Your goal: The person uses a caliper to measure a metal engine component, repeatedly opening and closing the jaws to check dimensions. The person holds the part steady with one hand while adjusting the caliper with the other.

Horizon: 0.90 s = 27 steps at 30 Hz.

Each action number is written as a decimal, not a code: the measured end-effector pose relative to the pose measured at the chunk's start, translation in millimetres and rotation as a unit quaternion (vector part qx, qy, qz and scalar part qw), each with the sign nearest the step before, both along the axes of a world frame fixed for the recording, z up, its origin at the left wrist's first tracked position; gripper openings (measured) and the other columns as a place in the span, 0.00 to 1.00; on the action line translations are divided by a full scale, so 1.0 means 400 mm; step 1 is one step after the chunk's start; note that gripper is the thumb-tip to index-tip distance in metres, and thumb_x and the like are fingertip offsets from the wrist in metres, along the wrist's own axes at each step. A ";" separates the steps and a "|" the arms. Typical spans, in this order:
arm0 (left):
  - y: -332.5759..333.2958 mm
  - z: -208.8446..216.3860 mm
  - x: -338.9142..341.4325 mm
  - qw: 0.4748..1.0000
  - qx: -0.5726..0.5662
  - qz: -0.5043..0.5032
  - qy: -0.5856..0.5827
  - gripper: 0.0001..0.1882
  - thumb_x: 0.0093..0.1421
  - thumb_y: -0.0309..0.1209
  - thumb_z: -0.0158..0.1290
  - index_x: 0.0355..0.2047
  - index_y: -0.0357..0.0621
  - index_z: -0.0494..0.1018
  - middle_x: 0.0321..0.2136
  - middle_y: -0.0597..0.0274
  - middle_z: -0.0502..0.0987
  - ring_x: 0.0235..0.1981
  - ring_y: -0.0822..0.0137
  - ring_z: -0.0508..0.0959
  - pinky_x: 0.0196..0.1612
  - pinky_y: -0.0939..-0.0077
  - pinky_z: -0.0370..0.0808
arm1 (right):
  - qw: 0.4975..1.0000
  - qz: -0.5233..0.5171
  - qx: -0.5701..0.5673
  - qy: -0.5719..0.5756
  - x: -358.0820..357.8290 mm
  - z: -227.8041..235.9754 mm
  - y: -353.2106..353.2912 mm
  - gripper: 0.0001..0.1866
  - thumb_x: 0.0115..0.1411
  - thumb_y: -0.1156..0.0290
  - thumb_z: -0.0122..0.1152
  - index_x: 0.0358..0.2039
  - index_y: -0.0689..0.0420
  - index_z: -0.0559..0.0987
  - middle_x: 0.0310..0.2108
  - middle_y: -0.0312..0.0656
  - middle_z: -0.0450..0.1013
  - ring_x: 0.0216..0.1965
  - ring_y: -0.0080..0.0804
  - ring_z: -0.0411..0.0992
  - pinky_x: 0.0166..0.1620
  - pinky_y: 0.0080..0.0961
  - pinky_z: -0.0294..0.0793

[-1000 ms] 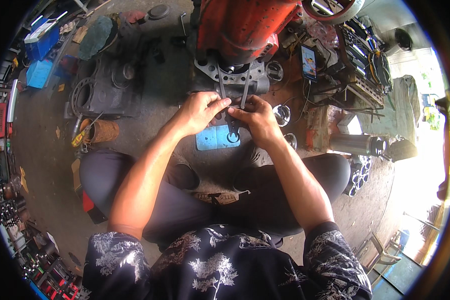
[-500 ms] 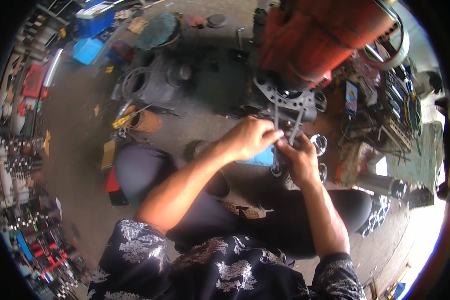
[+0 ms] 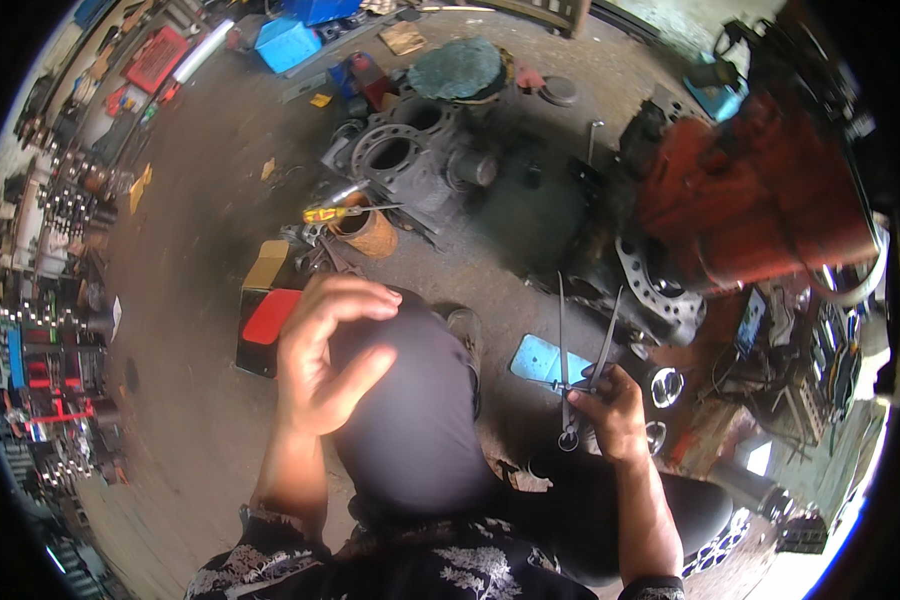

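Note:
My right hand (image 3: 618, 412) grips a spring caliper (image 3: 566, 345) by its adjusting screw, with the two long metal legs spread and pointing away from me. The ring at its near end hangs below my fingers. On the ground just beyond it lies a flat light-blue piece (image 3: 538, 357), partly behind the legs. My left hand (image 3: 325, 350) is raised by my left knee with nothing in it, thumb and fingers apart. A black and red box (image 3: 270, 318) with a lifted cardboard flap sits left of that hand.
Beyond my knee stand a rusty cylinder (image 3: 368, 236) with a yellow-handled screwdriver (image 3: 327, 214) across it, and a grey engine casting (image 3: 410, 160). A large red machine casing (image 3: 750, 200) with a holed flange (image 3: 642, 290) rises at right. Tools crowd the left side.
My left hand has left the caliper and swung left to beside the knee, its fingers spreading. My right hand keeps the caliper, now lower in view. The whole view has turned left.

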<state>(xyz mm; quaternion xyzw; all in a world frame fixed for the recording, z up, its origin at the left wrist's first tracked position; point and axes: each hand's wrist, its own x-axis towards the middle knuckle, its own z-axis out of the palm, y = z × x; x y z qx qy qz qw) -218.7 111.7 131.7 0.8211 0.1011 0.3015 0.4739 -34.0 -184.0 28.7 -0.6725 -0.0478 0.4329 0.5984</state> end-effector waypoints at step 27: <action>0.179 -0.452 0.169 0.951 -0.215 0.049 0.215 0.14 0.69 0.35 0.57 0.36 0.34 0.77 0.28 0.57 0.82 0.28 0.70 0.81 0.33 0.73 0.76 | 0.969 0.241 0.055 0.016 0.149 -0.212 0.639 0.19 0.59 0.85 0.68 0.49 0.69 0.71 0.37 0.50 0.79 0.35 0.30 0.79 0.35 0.24 0.82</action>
